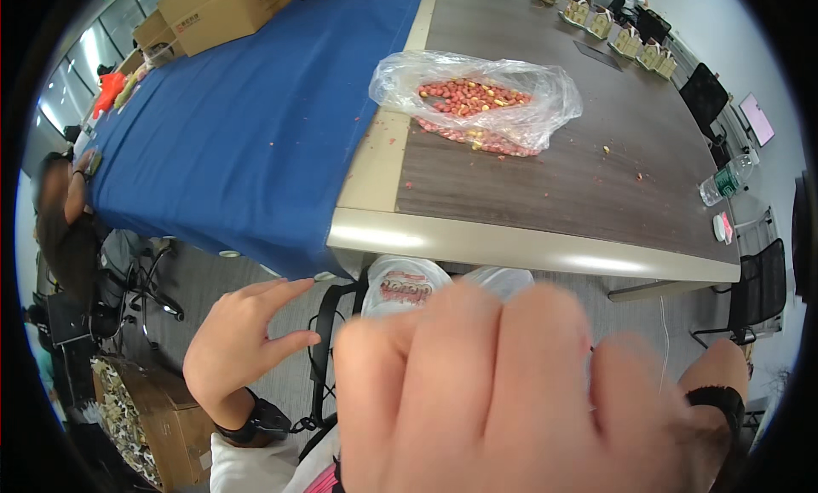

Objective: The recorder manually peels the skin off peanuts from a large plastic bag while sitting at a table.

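Note:
My right hand (494, 382) looms close up in the lower middle, slightly blurred. Its fingers are curled in; whatever they may hold is hidden. To its left, my left hand (243, 340) hangs below the table edge, thumb and fingers apart, with nothing in it. Each wrist wears a black band. Beyond both hands, a clear plastic bag (558, 105) lies open on the brown tabletop (528, 195). Inside it are many red-skinned peanuts (477, 97), some showing pale yellow. A white container (405, 276) with reddish patches stands under the table edge, partly behind my right hand.
A blue cloth (247, 126) covers the left table, with cardboard boxes (226, 16) at its far end. A water bottle (728, 179) stands at the right edge near a black chair (754, 288). At left sits another person (68, 212); a carton of shreds (158, 425) is below.

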Motion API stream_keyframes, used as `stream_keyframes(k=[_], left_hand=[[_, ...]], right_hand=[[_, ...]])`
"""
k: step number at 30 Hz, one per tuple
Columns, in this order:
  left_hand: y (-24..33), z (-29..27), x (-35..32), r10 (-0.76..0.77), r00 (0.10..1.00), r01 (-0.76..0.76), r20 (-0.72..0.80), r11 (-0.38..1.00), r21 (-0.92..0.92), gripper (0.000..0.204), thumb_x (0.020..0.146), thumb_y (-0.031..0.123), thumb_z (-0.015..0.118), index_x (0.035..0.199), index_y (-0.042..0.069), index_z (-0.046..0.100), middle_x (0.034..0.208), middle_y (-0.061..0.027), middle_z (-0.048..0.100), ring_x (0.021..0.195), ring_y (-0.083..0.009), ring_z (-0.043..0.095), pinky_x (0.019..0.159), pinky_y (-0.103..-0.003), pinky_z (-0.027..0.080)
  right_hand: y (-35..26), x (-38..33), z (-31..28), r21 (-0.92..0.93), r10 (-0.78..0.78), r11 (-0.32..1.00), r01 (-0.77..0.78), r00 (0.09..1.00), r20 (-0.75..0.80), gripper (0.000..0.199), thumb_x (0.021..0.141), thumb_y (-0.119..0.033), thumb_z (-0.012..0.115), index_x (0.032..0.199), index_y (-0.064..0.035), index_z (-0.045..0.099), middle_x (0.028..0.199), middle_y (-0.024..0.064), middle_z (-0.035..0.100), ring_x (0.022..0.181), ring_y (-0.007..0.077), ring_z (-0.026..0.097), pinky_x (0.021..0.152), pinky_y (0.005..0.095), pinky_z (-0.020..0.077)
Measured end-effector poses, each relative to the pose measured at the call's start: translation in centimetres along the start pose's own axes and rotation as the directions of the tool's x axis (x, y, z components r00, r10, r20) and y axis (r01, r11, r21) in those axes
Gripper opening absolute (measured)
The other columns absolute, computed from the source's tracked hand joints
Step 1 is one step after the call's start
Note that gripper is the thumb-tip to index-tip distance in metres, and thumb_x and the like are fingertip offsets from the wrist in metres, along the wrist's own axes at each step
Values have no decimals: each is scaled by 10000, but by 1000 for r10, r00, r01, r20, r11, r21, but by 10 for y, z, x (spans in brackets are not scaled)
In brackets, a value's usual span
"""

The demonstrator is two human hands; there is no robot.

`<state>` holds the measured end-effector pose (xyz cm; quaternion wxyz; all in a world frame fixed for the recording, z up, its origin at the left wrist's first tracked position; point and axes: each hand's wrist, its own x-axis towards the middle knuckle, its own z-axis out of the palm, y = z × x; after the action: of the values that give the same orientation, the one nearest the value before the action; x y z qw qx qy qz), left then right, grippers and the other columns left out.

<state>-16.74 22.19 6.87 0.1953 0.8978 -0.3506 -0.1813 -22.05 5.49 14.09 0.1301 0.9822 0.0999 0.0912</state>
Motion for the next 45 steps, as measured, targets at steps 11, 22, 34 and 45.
stream_keyframes(k=[11, 22, 34, 45], left_hand=[[-33, 11, -6, 80, 992, -80, -96, 997, 7, 646, 725, 318, 855, 1236, -27, 661, 1161, -242, 700, 808, -390, 692, 711, -415, 552], [-14, 13, -1, 118, 989, -120, -84, 992, -26, 662, 728, 337, 857, 1234, -41, 659, 1145, -256, 699, 866, -413, 699, 750, -422, 557], [8, 1, 0, 332, 939, -326, -87, 942, 80, 538, 707, 313, 860, 1120, -2, 720, 1112, -237, 717, 1141, -440, 652, 948, -470, 526], [50, -8, -1, 581, 813, -570, 36, 783, 248, 415, 688, 334, 834, 965, 39, 737, 1023, -137, 727, 1045, -354, 680, 880, -477, 526]], right_hand=[[24, -80, 53, 128, -26, 992, 20, 998, 49, 170, 727, -130, 686, 845, -73, 578, 765, 37, 540, 735, 172, 618, 498, 293, 449], [51, -131, 51, 312, 18, 950, -19, 1000, 4, 193, 764, -102, 659, 925, -47, 569, 836, 57, 523, 779, 181, 584, 557, 286, 447], [68, -158, 50, 707, -291, 692, 145, 952, 89, 222, 802, -68, 658, 978, 15, 551, 866, 123, 603, 782, 280, 662, 597, 374, 505], [66, -161, 48, 800, -298, 598, 49, 940, 164, 232, 801, -97, 666, 940, 50, 552, 828, 196, 649, 798, 393, 665, 644, 424, 506]])
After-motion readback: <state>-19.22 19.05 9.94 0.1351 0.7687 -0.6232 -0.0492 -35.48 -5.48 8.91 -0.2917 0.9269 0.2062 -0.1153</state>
